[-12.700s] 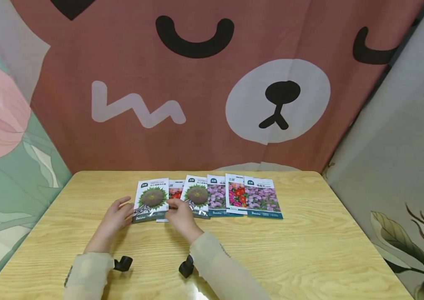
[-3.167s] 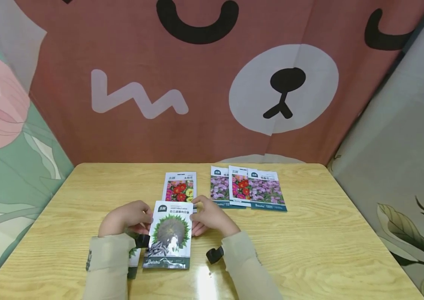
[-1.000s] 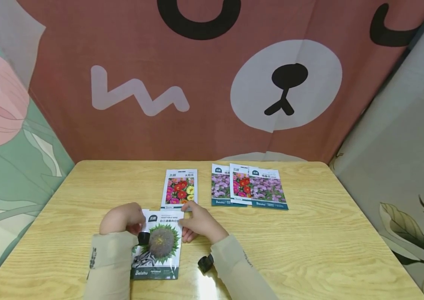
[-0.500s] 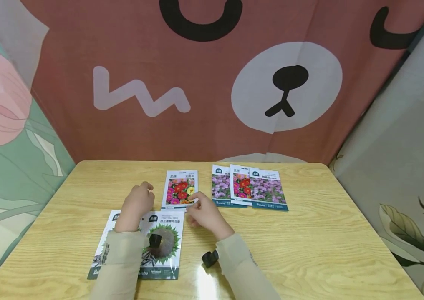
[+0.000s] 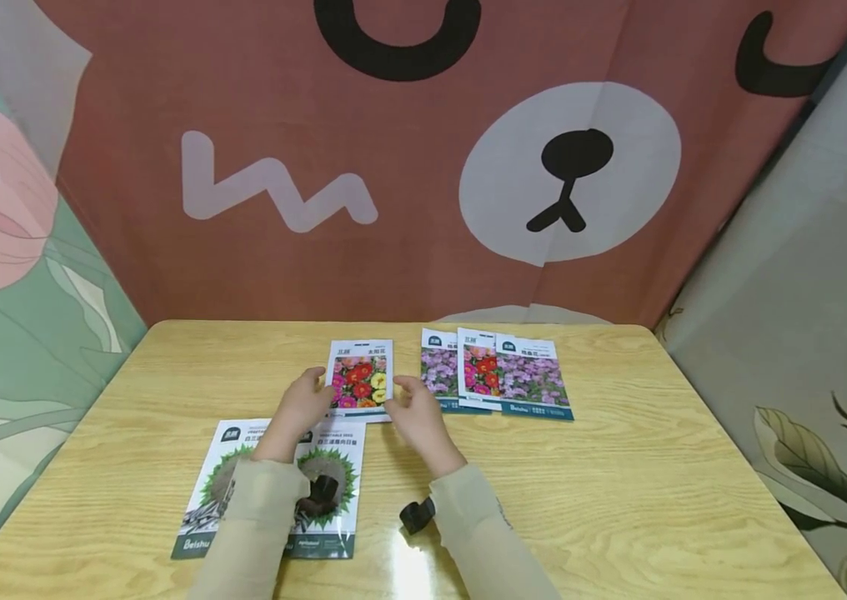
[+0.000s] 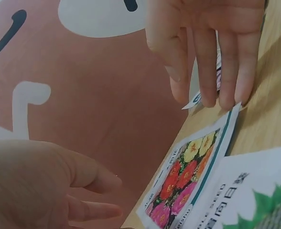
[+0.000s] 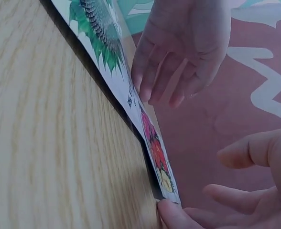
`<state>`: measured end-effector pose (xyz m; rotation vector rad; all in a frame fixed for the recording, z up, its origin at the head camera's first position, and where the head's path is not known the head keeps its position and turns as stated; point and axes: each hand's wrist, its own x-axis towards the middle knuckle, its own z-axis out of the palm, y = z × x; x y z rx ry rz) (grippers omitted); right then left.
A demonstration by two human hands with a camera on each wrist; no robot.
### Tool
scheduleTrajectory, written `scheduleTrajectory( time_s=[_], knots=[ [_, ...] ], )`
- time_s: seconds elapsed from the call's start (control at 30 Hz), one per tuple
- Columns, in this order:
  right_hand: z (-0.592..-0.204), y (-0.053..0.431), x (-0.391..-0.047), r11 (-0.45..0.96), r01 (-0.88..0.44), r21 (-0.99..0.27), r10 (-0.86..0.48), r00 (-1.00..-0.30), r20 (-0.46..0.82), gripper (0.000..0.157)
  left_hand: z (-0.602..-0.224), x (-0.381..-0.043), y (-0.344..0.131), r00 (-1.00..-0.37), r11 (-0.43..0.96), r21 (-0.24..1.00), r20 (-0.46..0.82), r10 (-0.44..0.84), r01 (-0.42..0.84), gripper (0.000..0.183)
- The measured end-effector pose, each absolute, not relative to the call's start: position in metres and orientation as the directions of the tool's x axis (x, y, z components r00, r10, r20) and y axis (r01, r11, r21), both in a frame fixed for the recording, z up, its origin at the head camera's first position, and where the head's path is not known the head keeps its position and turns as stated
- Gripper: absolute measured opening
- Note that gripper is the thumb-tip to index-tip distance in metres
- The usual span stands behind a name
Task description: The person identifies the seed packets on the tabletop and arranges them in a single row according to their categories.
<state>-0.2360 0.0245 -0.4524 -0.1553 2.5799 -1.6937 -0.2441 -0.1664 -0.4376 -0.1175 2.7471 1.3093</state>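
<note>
A seed packet with red, pink and yellow flowers (image 5: 360, 382) lies face up near the back of the wooden table. At its left edge is my left hand (image 5: 300, 410), thumb and fingers apart. My right hand (image 5: 419, 418) is at the opposite edge; in the right wrist view one fingertip (image 7: 171, 212) touches the packet's corner while the thumb stands away from it. Two sunflower seed packets, one left (image 5: 223, 479) and one right (image 5: 344, 467), lie nearer the front, partly hidden by my left forearm.
To the right, another red-flower packet (image 5: 474, 367) overlaps between two purple-flower packets, a left one (image 5: 438, 375) and a right one (image 5: 532, 379). A curtain printed with a bear (image 5: 281, 100) hangs behind the table (image 5: 618, 500).
The second sunflower packet was laid beside the first at front left and let go. Both hands have since moved back to the sides of the red-flower packet, which has stayed put.
</note>
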Motion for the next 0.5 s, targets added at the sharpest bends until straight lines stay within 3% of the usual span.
scheduleTrajectory(
  time_s=[0.5],
  knots=[
    [-0.4578,0.0275,-0.2409,0.286,0.054,-0.957,-0.154,-0.983,-0.101,0.046,-0.4424,-0.247,-0.1667,-0.99,0.465,0.874,-0.126,-0.062,-0.14,0.051]
  ],
)
